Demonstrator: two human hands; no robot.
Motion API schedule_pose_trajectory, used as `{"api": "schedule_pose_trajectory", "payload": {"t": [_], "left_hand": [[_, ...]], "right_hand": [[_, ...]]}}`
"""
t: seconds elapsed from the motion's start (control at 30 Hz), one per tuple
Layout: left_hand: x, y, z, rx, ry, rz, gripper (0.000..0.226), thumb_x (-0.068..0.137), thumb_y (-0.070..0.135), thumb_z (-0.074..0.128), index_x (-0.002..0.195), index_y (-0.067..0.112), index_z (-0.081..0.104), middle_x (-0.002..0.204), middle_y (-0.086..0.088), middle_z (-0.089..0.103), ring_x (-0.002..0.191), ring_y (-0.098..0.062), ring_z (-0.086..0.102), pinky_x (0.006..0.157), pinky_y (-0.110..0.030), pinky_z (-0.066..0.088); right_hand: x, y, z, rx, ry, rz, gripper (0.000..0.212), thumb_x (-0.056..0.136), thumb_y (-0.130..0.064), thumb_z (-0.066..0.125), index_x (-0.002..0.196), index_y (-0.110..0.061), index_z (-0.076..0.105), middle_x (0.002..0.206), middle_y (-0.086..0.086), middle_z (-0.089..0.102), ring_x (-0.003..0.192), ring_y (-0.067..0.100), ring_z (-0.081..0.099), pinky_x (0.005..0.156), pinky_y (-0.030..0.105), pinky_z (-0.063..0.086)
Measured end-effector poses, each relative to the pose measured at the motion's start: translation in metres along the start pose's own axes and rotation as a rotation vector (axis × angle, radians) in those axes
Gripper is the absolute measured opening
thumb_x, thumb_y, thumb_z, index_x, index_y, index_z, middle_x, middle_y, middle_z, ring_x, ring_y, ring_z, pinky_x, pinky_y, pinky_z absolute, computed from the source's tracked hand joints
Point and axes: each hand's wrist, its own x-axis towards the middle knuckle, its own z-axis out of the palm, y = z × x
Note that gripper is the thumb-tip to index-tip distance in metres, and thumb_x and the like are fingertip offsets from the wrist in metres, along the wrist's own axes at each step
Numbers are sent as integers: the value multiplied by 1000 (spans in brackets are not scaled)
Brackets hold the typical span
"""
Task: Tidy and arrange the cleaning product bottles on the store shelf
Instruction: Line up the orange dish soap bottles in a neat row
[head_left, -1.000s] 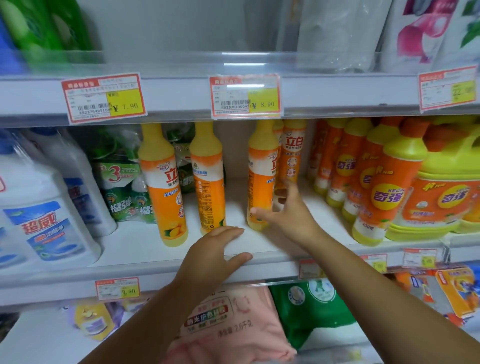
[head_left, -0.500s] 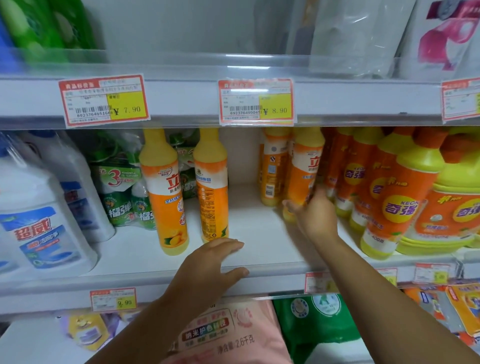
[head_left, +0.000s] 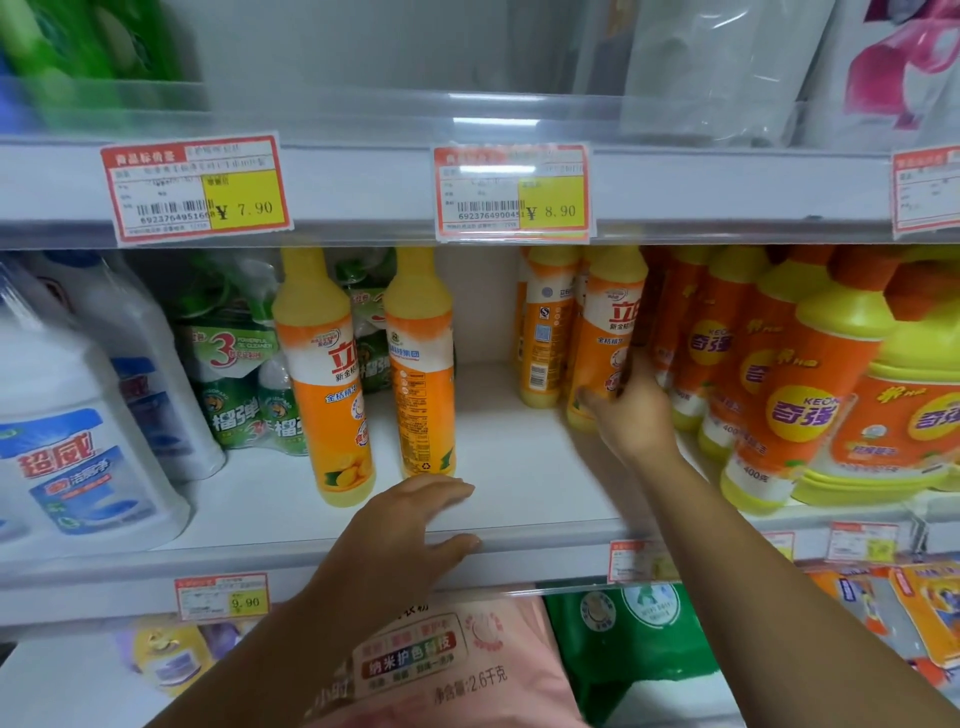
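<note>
Two orange bottles stand near the shelf front edge. Our right hand wraps the rear bottle; left hand rests open, empty, on the edge. We slide it upright, label forward.

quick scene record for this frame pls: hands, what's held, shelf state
left hand: open, resting on shelf front edge
right hand: gripping lower part of an orange bottle
held bottle: upright, on shelf, beside orange-yellow bottle row
loose bottles: two, upright, left of centre
gap: bare shelf between the groups
</note>
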Motion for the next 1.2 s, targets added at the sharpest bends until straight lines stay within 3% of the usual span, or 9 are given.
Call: {"api": "schedule_pose_trajectory", "payload": {"t": [0.23,0.33,0.43,0.5,0.63,0.77,0.97,1.13,1.2], "left_hand": [[-3,0,-3,4,12,9,50,86,45,61,134,36,48,139,22,44,121,6,37,99,-12,26],[-6,0,-7,-5,24,20,50,86,43,62,133,35,49,139,21,45,118,8,36,98,-11,25],[-9,1,-10,-14,36,24,50,86,43,63,133,35,50,138,20,46,119,7,38,98,-10,25],[-11,1,-13,-11,52,38,50,85,44,63,132,35,51,137,20,47,116,8,38,95,-6,23],[-15,0,-18,-17,85,51,48,84,43,64,130,34,53,134,21,49,108,13,35,80,10,16],[-21,-12,-28,-45,141,36,43,84,41,66,126,33,57,125,23,52,107,10,42,81,8,20],[-28,-30,-50,-58,232,-33,34,83,39,67,116,32,64,109,23,56,96,6,51,78,3,29],[-32,-42,-61,-129,360,-50,20,79,30,72,98,29,67,92,19,60,90,3,53,73,-3,37],[-32,-44,-63,-116,427,-54,16,78,29,73,90,28,63,89,15,57,86,0,53,71,-5,37]], "right_hand": [[-2,1,3,38,6,-17,64,78,-22,75,133,-15,43,126,7,63,112,29,60,90,33,45],[-13,0,3,61,42,15,72,73,-40,77,131,-17,43,125,2,59,112,21,58,96,36,45],[-29,-14,-3,23,302,-6,49,84,-30,66,120,-5,45,121,13,50,108,25,49,92,34,40],[-42,-33,-2,57,313,-123,28,88,-16,58,113,-5,49,112,13,52,97,23,51,82,30,40],[-51,-55,22,22,114,-263,29,91,-11,54,119,-8,58,112,13,65,101,27,61,85,32,46],[-47,-49,49,-22,-17,-148,43,91,-17,57,133,-10,50,123,12,63,111,32,59,83,26,40],[-53,-51,62,102,-109,-59,40,89,-14,58,128,-9,50,118,9,63,111,29,58,90,31,45],[-80,-87,59,398,-633,-82,68,79,-2,67,136,-26,37,118,-7,59,110,10,58,90,25,46],[-88,-94,63,376,-637,-90,68,77,-13,75,131,-30,37,113,-10,60,103,8,60,85,24,48]]}}
